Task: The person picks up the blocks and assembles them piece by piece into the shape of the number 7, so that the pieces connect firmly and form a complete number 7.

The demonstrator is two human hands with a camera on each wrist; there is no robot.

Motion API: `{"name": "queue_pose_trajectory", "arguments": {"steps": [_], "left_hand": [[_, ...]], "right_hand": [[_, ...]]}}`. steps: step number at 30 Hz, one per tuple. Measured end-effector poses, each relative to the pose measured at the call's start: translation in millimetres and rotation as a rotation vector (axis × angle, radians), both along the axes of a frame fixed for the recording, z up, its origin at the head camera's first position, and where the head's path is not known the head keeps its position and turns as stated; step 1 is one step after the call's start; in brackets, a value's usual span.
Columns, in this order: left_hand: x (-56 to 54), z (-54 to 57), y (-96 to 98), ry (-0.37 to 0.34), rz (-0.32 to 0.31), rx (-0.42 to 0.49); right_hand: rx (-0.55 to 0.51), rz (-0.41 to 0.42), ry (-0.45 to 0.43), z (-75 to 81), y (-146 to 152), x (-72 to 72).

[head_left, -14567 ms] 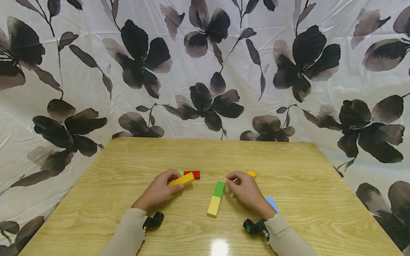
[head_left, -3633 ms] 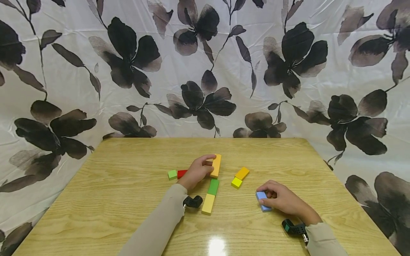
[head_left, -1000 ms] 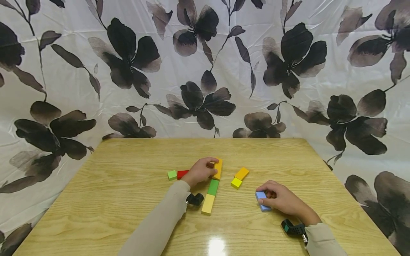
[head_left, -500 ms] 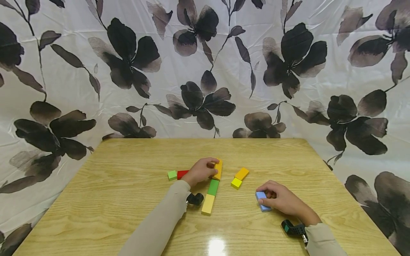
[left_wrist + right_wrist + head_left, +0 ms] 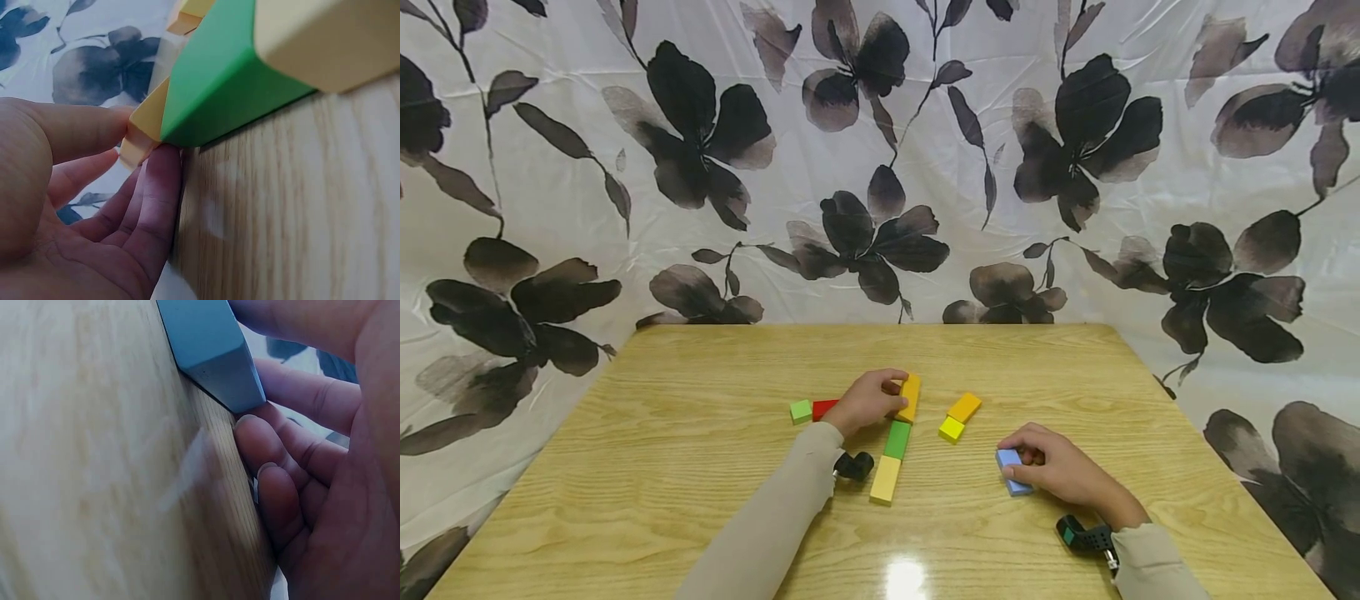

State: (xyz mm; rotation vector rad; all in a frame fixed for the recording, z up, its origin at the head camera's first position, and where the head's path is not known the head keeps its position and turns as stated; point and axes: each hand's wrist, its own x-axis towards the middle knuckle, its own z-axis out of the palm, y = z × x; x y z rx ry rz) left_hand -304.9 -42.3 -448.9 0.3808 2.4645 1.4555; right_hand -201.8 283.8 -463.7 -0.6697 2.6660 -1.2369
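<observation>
Head view: left hand (image 5: 868, 402) sets a long orange block (image 5: 911, 398) at the row's far end

Lining up seems to be the step in hand. The left hand pinches the long orange block between thumb and fingers; its near end appears to meet the green block (image 5: 897, 440), which abuts the pale yellow block (image 5: 885, 480). This row runs up the middle of the tabletop (image 5: 737, 542), slanting slightly towards the far right corner. The right hand (image 5: 1060, 468) grasps the blue block (image 5: 1013, 472), which rests on the wood between the row and the right edge.

Probably the next move calls for squaring the long orange block with the green one, then easing the left fingers away without nudging the joint.

Bare wood lies between the long orange block and the far edge, so the hand could back off that way. Towards the left edge sit the red block (image 5: 824, 409), partly behind the left hand, and the lime block (image 5: 801, 412), which limit a low sweep. On the right, the short orange block (image 5: 964, 407) and bright yellow block (image 5: 951, 430) touch each other, standing between the row and the blue block. The near edge is out of view.
</observation>
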Motion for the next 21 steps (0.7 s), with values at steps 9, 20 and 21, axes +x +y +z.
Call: {"name": "queue_pose_trajectory", "arguments": {"steps": [9,20,21], "left_hand": [[1.3,1.5,-1.6,0.007,-0.01,-0.004],[2.0,1.4,-0.6,0.015,-0.006,-0.02],[2.0,1.1,-0.8,0.022,-0.009,-0.02]], "right_hand": [[-0.004,-0.006,0.011,-1.0,-0.9,0.7],[-0.005,-0.008,0.006,1.9,-2.6,3.7],[-0.005,-0.007,0.007,2.1,-2.8,3.9]]}}
